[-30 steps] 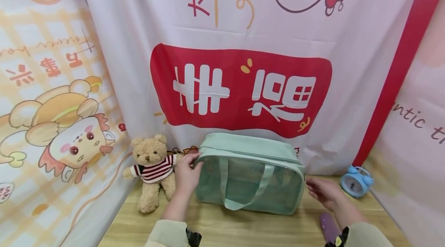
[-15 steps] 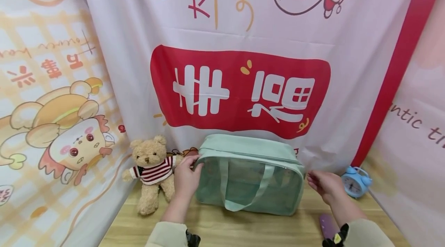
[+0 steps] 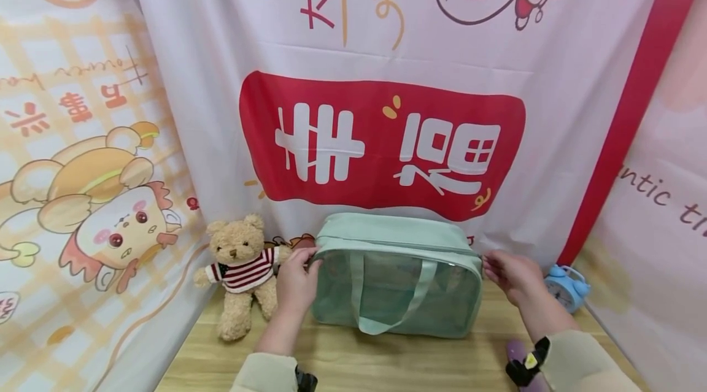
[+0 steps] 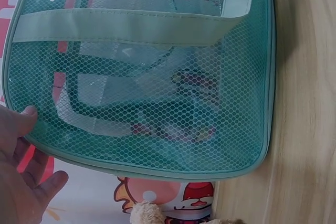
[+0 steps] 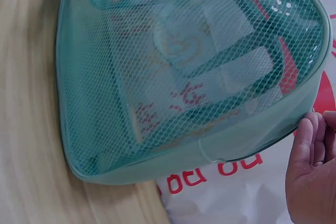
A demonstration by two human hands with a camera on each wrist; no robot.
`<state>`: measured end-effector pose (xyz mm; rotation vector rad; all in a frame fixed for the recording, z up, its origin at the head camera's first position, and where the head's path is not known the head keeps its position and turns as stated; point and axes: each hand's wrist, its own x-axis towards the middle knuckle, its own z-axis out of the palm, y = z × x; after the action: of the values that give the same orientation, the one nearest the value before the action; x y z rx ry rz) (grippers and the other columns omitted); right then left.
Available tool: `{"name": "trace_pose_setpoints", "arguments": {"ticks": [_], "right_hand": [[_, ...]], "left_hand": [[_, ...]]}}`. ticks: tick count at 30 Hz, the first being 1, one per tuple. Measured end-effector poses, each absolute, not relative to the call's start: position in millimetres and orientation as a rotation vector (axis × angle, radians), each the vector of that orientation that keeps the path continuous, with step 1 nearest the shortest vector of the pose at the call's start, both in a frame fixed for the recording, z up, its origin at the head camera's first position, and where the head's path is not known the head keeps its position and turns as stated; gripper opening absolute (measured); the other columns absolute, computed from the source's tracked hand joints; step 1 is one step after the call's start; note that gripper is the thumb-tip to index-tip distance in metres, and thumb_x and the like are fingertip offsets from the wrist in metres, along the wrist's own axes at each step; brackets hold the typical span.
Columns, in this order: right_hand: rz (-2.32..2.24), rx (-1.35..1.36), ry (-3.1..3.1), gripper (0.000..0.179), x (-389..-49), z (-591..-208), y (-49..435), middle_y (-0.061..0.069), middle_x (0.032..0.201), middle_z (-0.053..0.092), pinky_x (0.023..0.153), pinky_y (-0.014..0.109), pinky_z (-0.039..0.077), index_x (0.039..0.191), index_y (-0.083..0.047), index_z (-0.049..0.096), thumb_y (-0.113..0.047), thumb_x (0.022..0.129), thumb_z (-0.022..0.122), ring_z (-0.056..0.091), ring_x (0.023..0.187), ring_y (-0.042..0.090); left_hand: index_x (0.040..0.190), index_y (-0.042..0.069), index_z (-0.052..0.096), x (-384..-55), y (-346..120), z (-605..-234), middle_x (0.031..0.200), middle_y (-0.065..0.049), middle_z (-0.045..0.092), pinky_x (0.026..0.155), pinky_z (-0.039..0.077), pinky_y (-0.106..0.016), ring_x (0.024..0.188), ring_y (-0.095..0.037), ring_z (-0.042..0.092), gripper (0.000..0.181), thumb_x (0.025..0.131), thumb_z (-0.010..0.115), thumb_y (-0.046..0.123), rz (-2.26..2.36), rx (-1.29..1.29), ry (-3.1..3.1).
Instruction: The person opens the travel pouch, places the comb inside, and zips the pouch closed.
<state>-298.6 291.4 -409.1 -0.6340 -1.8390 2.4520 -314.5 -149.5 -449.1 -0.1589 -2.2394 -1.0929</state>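
Note:
A mint-green bag [image 3: 395,289] with a see-through mesh front and a strap handle [image 3: 422,284] stands upright on the wooden table. At its upper left corner, my left hand [image 3: 298,278] grips the edge; the thumb [image 4: 27,120] lies on the mesh in the left wrist view. My right hand [image 3: 513,272] is at the upper right corner, its fingers curled in a pinch at the zipper [image 5: 273,142]. Only a small glint of the zipper pull [image 5: 313,110] shows between the fingertips; the rest is hidden. Below the right hand, a dark line runs along the zipper track.
A teddy bear [image 3: 243,275] in a striped sweater sits left of the bag, close to my left hand. A blue alarm clock [image 3: 567,289] stands at the right, partly behind my right wrist. A purple object [image 3: 516,352] lies under the right forearm. Printed cloth [image 3: 381,61] hangs behind.
My right hand has moved up along the bag's right side to its top corner, and its fingers have curled in. The left hand stays at its corner.

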Motion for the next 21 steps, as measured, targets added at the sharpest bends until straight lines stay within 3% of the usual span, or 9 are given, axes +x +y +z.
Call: {"name": "trace_pose_setpoints", "arguments": {"ticks": [12, 15, 18, 21], "right_hand": [[2.444, -0.552, -1.940, 0.016, -302, -384, 285, 0.001, 0.086, 0.075, 0.076, 0.025, 0.062, 0.085, -0.015, 0.079, -0.019, 0.100, 0.076, 0.071, 0.077, 0.010], [2.437, -0.541, -1.963, 0.011, -304, -377, 279, 0.001, 0.088, 0.075, 0.079, 0.025, 0.062, 0.098, -0.011, 0.079, -0.022, 0.099, 0.078, 0.072, 0.078, 0.011], [2.427, -0.537, -1.993, 0.026, -306, -372, 272, 0.002, 0.089, 0.075, 0.079, 0.026, 0.062, 0.115, -0.006, 0.075, -0.025, 0.098, 0.080, 0.072, 0.080, 0.013], [2.429, -0.521, -2.015, 0.031, -308, -367, 267, 0.002, 0.089, 0.075, 0.080, 0.026, 0.062, 0.120, -0.004, 0.073, -0.026, 0.099, 0.079, 0.073, 0.080, 0.013]], "left_hand": [[0.120, 0.011, 0.080, -309, -146, -447, 0.120, -0.005, 0.076, 0.081, 0.061, -0.050, 0.107, -0.030, 0.073, 0.023, 0.097, 0.078, 0.009, -0.962, -0.193, -2.264], [0.122, 0.011, 0.079, -308, -146, -447, 0.121, -0.005, 0.075, 0.080, 0.061, -0.049, 0.106, -0.030, 0.074, 0.024, 0.097, 0.077, 0.008, -0.925, -0.199, -2.278], [0.123, 0.011, 0.079, -307, -146, -447, 0.122, -0.005, 0.075, 0.080, 0.061, -0.049, 0.106, -0.029, 0.073, 0.025, 0.098, 0.076, 0.008, -0.909, -0.205, -2.292], [0.124, 0.011, 0.078, -306, -146, -448, 0.123, -0.006, 0.075, 0.081, 0.061, -0.049, 0.107, -0.030, 0.073, 0.026, 0.098, 0.076, 0.008, -0.909, -0.207, -2.300]]}}
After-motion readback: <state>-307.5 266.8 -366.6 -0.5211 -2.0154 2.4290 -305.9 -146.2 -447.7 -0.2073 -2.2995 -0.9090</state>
